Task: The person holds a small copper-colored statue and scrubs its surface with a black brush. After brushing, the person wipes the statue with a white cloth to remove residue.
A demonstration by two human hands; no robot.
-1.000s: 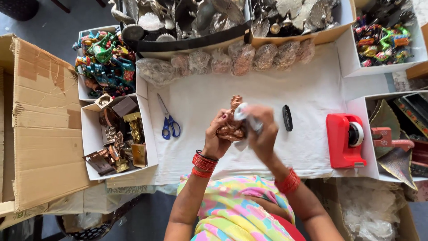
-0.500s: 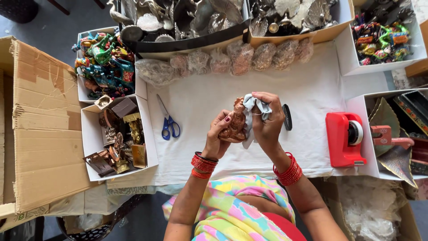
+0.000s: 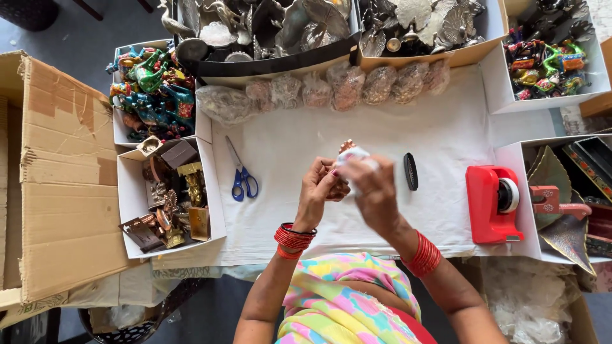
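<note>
My left hand (image 3: 320, 186) grips a small copper-coloured figurine (image 3: 347, 146) over the white cloth (image 3: 306, 134); only its top shows above my fingers. My right hand (image 3: 373, 189) holds a clear plastic wrap (image 3: 354, 155) pressed against the figurine and is blurred by motion. Both wrists carry red bangles. The hands touch each other above the middle of the cloth.
Blue scissors (image 3: 240, 174) lie left of my hands, a black oval object (image 3: 411, 171) right of them, then a red tape dispenser (image 3: 493, 202). Several wrapped bundles (image 3: 347, 86) line the far edge. White boxes of figurines (image 3: 172, 204) and a cardboard carton (image 3: 60, 178) stand left.
My right hand with the plastic wrap has swung down and over the figurine, from above it to its right side. The left hand has stayed in place.
</note>
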